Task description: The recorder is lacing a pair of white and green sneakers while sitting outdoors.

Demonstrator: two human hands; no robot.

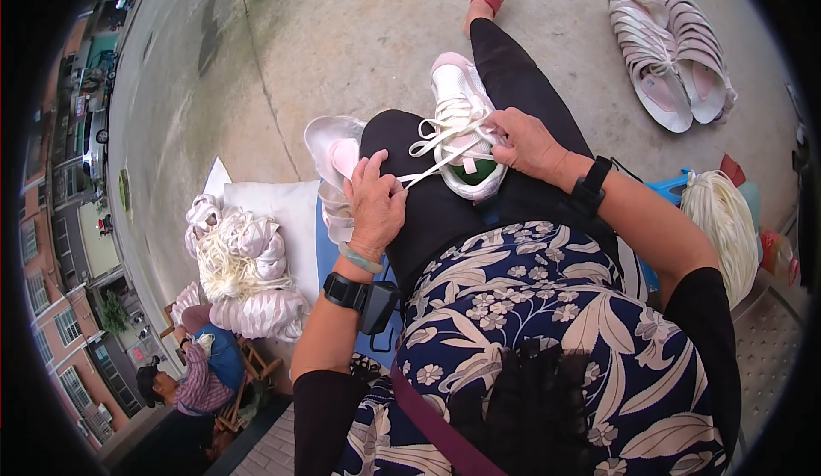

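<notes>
A white and pale pink sneaker (pixel 457 88) rests on my black-trousered lap, toe pointing away from me and green inside its opening. White shoelace (pixel 425 173) runs through its eyelets, with loops standing out to the left. My left hand (pixel 376 205) is closed on a stretch of this lace, pulled out to the left of the shoe. At the shoe's right side, my right hand (pixel 528 144) pinches the lace near the upper eyelets. Its fingertips partly hide the lace there.
Beside my left knee are white-pink shoe pieces (pixel 331 144). Further left lies a pile of shoe uppers with cream laces (pixel 235 254). Nested shoe uppers (pixel 667 57) lie on the concrete at far right. A hank of white laces (pixel 718 228) hangs near my right elbow. Another person (pixel 201 369) sits at lower left.
</notes>
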